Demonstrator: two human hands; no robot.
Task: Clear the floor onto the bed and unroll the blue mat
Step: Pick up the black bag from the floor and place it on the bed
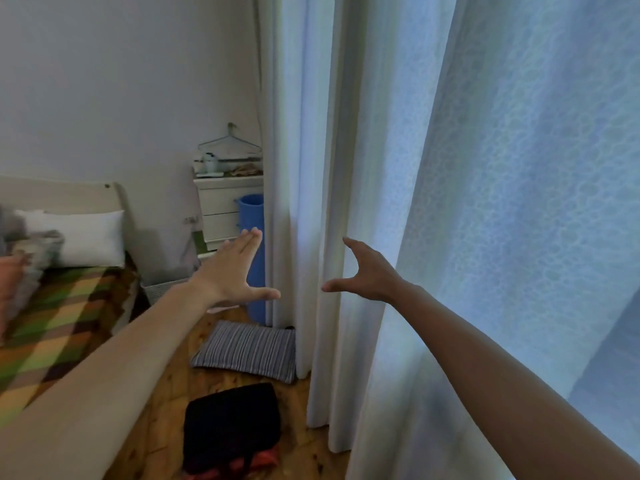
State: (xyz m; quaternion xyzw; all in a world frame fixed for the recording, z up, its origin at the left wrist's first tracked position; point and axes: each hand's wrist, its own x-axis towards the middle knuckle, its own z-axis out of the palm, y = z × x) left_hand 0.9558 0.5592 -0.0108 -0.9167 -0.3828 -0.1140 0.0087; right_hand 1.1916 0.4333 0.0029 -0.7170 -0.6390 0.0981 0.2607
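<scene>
Reaching w/ both hands, left hand (232, 268) & right hand (365, 273) spread wide, holding nothing. Blue mat (254, 258) standing rolled in corner by curtain (311, 202). Grip mid-roll both sides; striped cushion (246, 351) lying on floor underfoot.

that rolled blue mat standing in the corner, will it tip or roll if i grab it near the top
The blue mat stands upright on one end, tall and narrow, so it probably tips easily. It looks like rolled foam, likely light. Once down, its round shape may roll toward the striped cushion.
</scene>
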